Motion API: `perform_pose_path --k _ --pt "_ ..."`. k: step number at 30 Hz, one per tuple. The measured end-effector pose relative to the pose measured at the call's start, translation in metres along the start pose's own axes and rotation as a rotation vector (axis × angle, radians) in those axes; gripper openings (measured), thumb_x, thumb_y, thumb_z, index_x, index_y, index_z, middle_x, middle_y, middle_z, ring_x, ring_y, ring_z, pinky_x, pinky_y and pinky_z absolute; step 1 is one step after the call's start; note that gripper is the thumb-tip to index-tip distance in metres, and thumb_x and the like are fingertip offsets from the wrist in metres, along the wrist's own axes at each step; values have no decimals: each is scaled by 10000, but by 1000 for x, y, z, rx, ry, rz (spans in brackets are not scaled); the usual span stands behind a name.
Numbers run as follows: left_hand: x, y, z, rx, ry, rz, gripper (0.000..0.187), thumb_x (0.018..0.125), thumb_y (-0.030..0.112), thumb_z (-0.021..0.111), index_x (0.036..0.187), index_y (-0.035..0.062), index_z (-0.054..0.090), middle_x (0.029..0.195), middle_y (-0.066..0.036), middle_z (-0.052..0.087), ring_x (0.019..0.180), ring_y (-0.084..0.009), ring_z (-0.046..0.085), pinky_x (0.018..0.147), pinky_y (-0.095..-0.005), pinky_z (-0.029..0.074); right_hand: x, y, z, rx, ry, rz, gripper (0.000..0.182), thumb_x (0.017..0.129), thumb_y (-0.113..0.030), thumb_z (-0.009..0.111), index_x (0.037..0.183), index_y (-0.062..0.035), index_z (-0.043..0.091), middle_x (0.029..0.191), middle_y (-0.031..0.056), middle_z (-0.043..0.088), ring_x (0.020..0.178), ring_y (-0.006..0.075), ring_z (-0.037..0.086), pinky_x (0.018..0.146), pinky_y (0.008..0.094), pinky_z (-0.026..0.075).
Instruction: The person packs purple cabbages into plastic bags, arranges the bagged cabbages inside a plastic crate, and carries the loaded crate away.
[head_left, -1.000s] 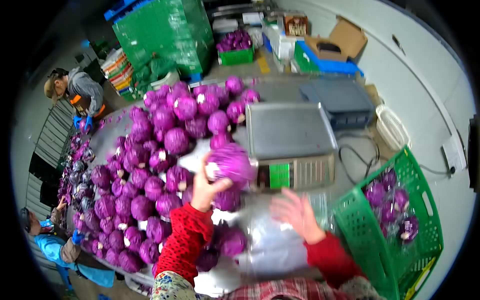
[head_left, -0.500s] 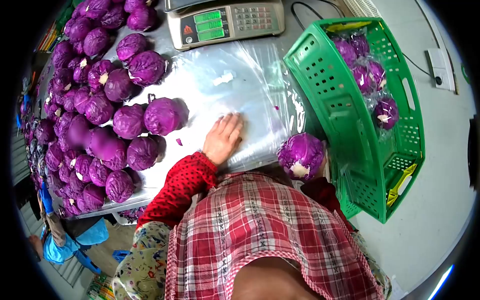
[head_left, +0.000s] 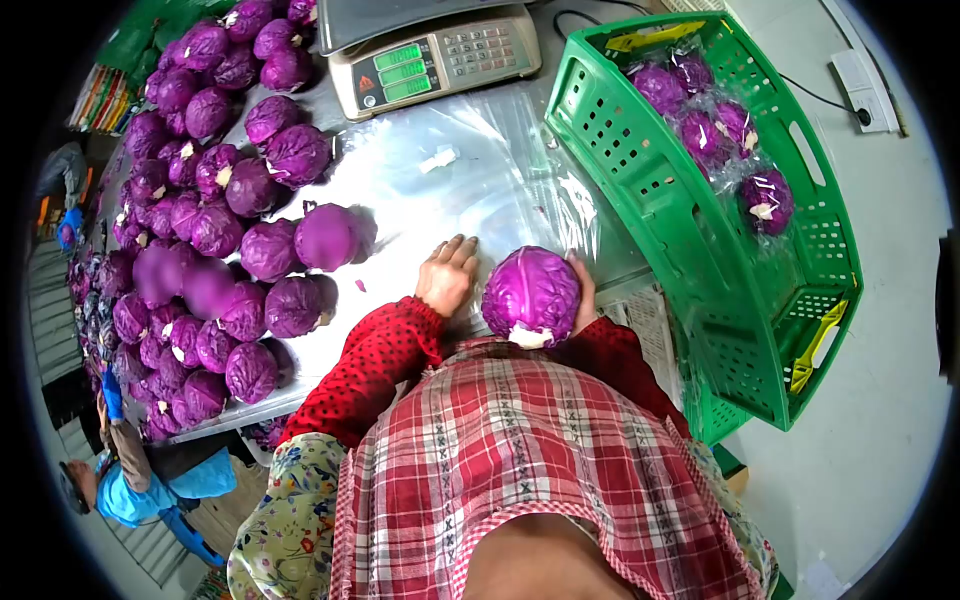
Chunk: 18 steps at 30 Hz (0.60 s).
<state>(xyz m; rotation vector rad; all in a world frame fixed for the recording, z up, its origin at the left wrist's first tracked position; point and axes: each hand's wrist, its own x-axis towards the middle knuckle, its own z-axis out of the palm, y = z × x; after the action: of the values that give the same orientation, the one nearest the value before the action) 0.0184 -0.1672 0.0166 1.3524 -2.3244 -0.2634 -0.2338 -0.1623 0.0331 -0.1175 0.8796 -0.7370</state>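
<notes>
A purple cabbage (head_left: pixel 530 297) with a pale cut stem end is in my right hand (head_left: pixel 584 296), which curves round its right side just in front of the apron. My left hand (head_left: pixel 447 276) rests with slightly bent, parted fingers on the stack of clear plastic bags (head_left: pixel 500 170) on the metal table; whether it pinches any film does not show. Many loose purple cabbages (head_left: pixel 250 187) lie on the left of the table. The nearest one to my left hand is a large cabbage (head_left: pixel 327 237).
A digital scale (head_left: pixel 435 60) stands at the back of the table. To the right, a tilted green crate (head_left: pixel 640 165) holds several wrapped cabbages (head_left: pixel 704 138). At lower left is another person in blue (head_left: pixel 135 490). A cable and power strip (head_left: pixel 865 92) lie at far right.
My right hand has brought the cabbage leftward, from beside the crate to in front of my body. My left hand has drawn slightly back, its fingers more bent. The whole view has shifted slightly.
</notes>
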Motion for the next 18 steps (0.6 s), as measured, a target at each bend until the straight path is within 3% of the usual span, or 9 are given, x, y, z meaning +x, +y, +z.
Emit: perform_pose_path --k 3,5,7,9,10,11,13,15,18 --pt "-1 6 -9 -29 -14 -56 280 761 137 645 995 -18 644 1258 -203 609 1179 -394 576 994 -486 474 -16 0 31 11 42 29 709 901 -630 433 1288 -52 571 1247 186 617 1071 303 656 951 460 536" --pt "-7 1 -2 104 -32 40 287 762 129 649 1017 -3 645 1253 -193 614 1172 -396 577 994 -490 472 -12 5 19 -87 34 3 728 909 -630 411 1282 -23 566 1244 188 621 1095 300 643 976 457 517" --pt "-5 -6 7 83 25 23 287 757 102 655 1030 13 649 1195 -189 642 1140 -371 603 951 -457 505 -8 6 10 -109 -107 14 730 912 -629 405 1286 -21 559 1234 185 626 1097 304 641 972 455 519" --pt "7 1 -3 -369 129 -271 253 759 54 627 1011 33 640 1079 -169 669 1047 -336 644 837 -429 546 -5 9 11 -152 -71 -19 734 905 -635 414 1292 -27 554 1238 183 623 1102 308 637 975 463 515" --pt "16 10 -22 -150 244 -227 210 758 20 607 968 37 606 907 -144 657 915 -313 661 731 -431 548 -4 10 12 -185 -32 -53 740 899 -642 424 1298 -32 550 1243 180 621 1107 313 634 979 471 512" --pt "18 14 -34 -149 244 -226 210 758 20 607 968 37 606 907 -144 657 915 -313 661 731 -431 548 -4 8 21 -185 -33 -54 740 899 -642 424 1298 -32 550 1243 180 621 1107 313 634 979 471 512" --pt "12 17 -53 -81 185 -143 178 763 2 606 931 49 571 831 -113 607 840 -312 643 703 -435 535 -4 -4 44 99 46 96 745 877 -655 458 1313 -57 544 1268 179 606 1129 327 621 990 495 499" --pt "10 18 -71 112 76 134 206 751 87 612 955 60 604 957 -87 585 911 -276 611 725 -404 527 11 -7 39 138 -8 15 740 858 -655 491 1323 -83 541 1302 185 583 1146 345 610 1000 514 487" --pt "-3 19 -60 402 -63 127 264 729 127 612 977 47 650 1011 -93 592 917 -261 598 738 -374 511 8 -10 37 115 -69 40 751 867 -650 477 1358 -83 514 1314 178 576 1160 333 603 1003 508 485"
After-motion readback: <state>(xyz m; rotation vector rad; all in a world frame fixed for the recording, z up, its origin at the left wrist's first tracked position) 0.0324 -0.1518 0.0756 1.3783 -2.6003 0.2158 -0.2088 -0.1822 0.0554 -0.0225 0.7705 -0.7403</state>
